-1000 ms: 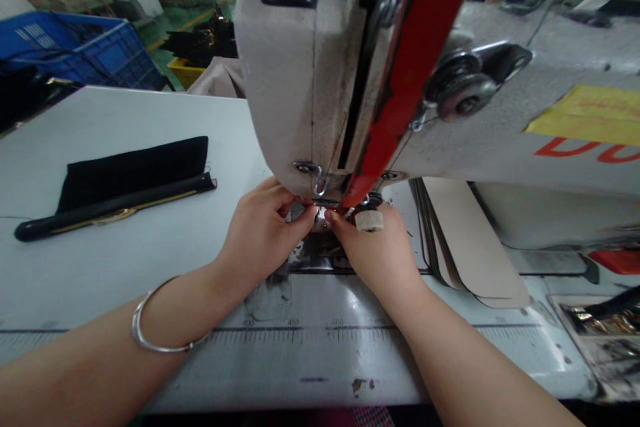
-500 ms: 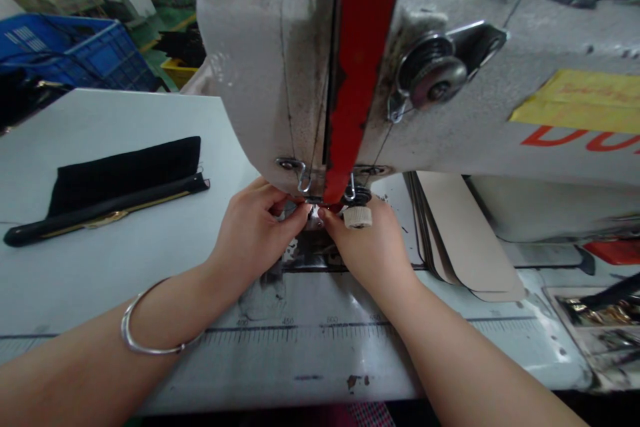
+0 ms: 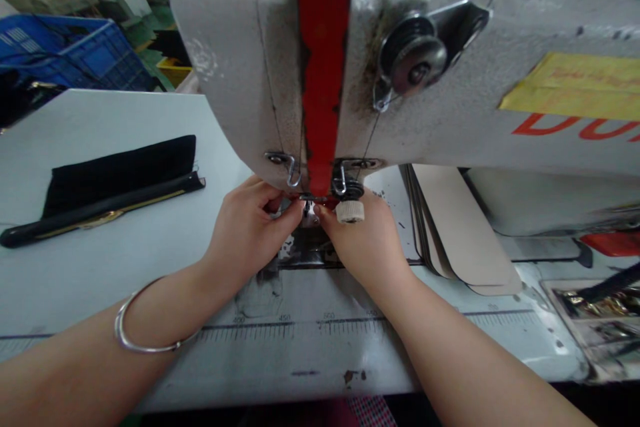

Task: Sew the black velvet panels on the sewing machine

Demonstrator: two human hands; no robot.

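Observation:
Both hands meet under the head of a white sewing machine [image 3: 220, 67] with a red vertical bar [image 3: 325, 67]. My left hand [image 3: 253, 223], with a silver bangle [image 3: 123, 327] on its wrist, is closed, thumb against fingers, just left of the needle area. My right hand [image 3: 363, 230] is closed too, its thumb tip close to the left one and partly behind a white knob [image 3: 350, 211]. Whatever the fingertips pinch is too small and hidden to name. On the left lies a black fabric piece [image 3: 125, 170] with a gold-coloured strip along its edge.
Beige rounded panels [image 3: 465, 227] lie stacked right of my right hand. A printed ruler [image 3: 265, 330] runs along the table's front. At the far right is a tray [image 3: 570, 327] of metal parts. A blue crate [image 3: 95, 50] stands at the back left.
The camera view has shifted slightly, so the machine head appears farther left and a little higher. Both hands keep nearly the same pose at the needle area.

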